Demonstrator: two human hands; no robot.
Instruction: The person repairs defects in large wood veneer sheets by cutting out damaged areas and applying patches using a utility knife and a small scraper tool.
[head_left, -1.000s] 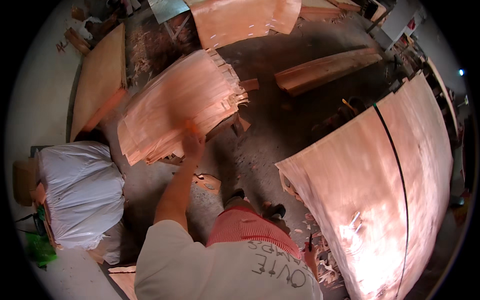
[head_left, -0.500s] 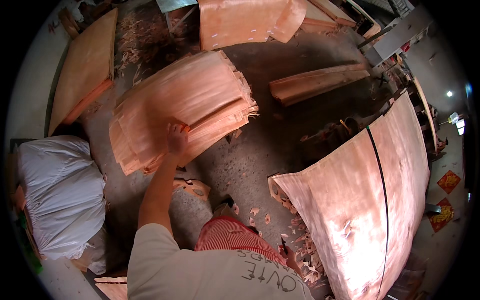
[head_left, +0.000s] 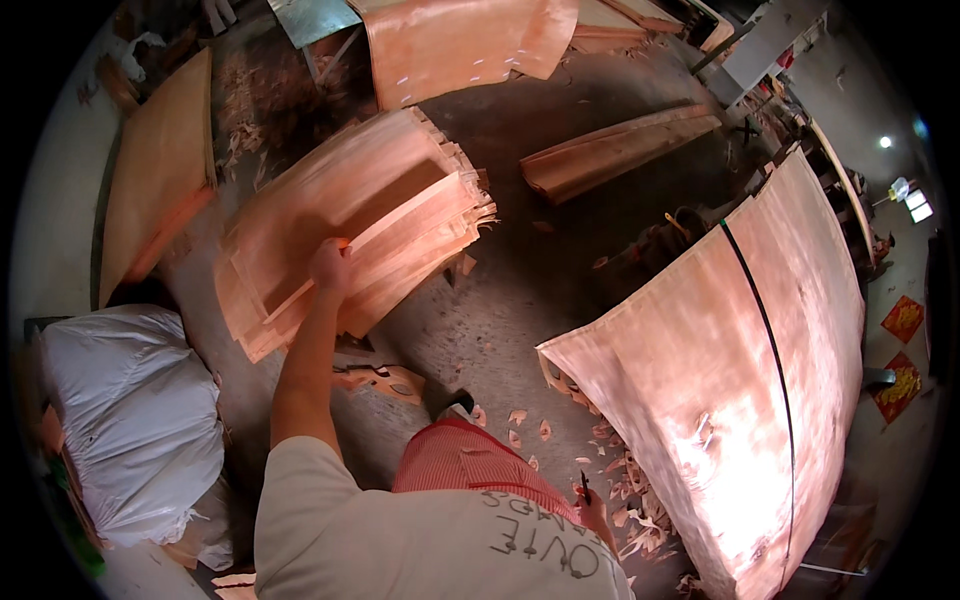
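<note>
My left hand (head_left: 332, 268) reaches forward with its fingers closed on the edge of a thin wood veneer strip (head_left: 405, 213). That strip is tilted up from a stack of veneer sheets (head_left: 300, 210), with a dark shadow along its far side. Something small and orange (head_left: 342, 243) shows at the fingertips; its kind is unclear. Low beside my body, my right hand (head_left: 594, 515) is closed around a slim black tool (head_left: 585, 488), too small to identify.
A large curved veneer stack (head_left: 690, 380) with a black strap rises on the right. White-covered goods (head_left: 135, 410) stand at left. Offcuts (head_left: 385, 382) and wood scraps (head_left: 640, 500) litter the floor. Farther off lie a long veneer bundle (head_left: 620, 155) and a leaning stack (head_left: 160, 180).
The veneer strip under my left hand has lifted and tilted, and its shadow has widened. The view has shifted slightly. My right hand still holds the black tool.
</note>
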